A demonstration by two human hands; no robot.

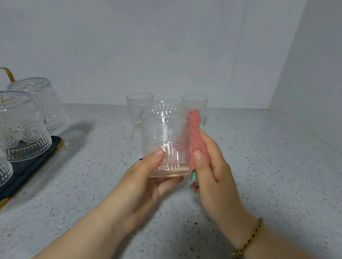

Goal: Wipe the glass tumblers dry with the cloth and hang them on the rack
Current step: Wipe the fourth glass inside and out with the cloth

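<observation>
A: Item 1?
B: Clear embossed glass tumbler (164, 138), upright, mouth up, held above the grey speckled stone counter (277, 170). Left hand (142, 183) cups its base, thumb on the near wall, fingers curled beneath.

A: Item 2?
B: Pink knitted cloth with green edge (195, 139), pressed flat against the tumbler's right side. Right hand (210, 167) is closed around it, thumb on the cloth; a gold chain bracelet (249, 238) sits on that wrist.

A: Remaining stock?
B: 2 plain clear glass tumblers (140, 109) standing upright on the counter behind the held one, near the white wall (156, 45). At left, 3 embossed tumblers (16, 125) inverted on the gold wire rack (8, 73) over its black gold-rimmed tray (56, 143).
</observation>
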